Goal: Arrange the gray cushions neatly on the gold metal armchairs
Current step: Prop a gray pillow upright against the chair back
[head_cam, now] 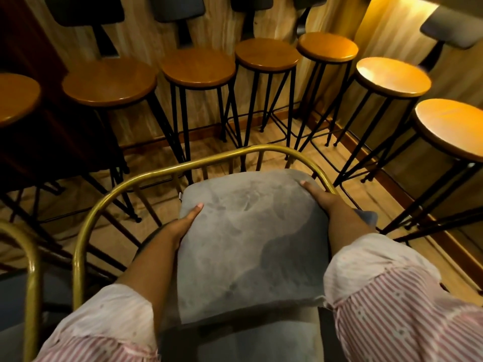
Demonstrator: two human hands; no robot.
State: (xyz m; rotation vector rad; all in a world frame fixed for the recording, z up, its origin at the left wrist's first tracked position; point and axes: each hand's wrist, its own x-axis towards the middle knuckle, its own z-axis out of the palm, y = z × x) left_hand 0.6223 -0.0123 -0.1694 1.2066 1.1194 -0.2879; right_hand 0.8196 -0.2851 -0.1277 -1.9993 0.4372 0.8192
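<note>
**Ana:** While both arms reach down from the head camera, the gray cushion (251, 241) sits gripped between two hands inside the curved gold back rail of the armchair (146, 178). Where is the left hand?

**Ben:** The left hand (183, 223) clamps the cushion's left edge, thumb on top, the other fingers tucked underneath out of sight. The right hand (320, 198) clasps the far right corner, thumb lying flat on the fabric, right beside the gold rail.

**Ana:** And the cushion itself?

**Ben:** It tilts, far edge near the gold spindles, near edge over a second gray pad (243, 340) lower in the frame. Whether it touches that pad, I cannot tell.

**Ana:** Sleeves?

**Ben:** Pink-and-white striped sleeves (386, 296) on both arms, pushed up past the wrists.

**Ana:** Anything else around?

**Ben:** Another gold armchair frame (32, 257) shows at the left edge. Beyond, a row of round wooden bar stools (197, 67) on black legs stands along a wood-panelled wall (217, 24), with the wooden floor (285, 150) below.
</note>
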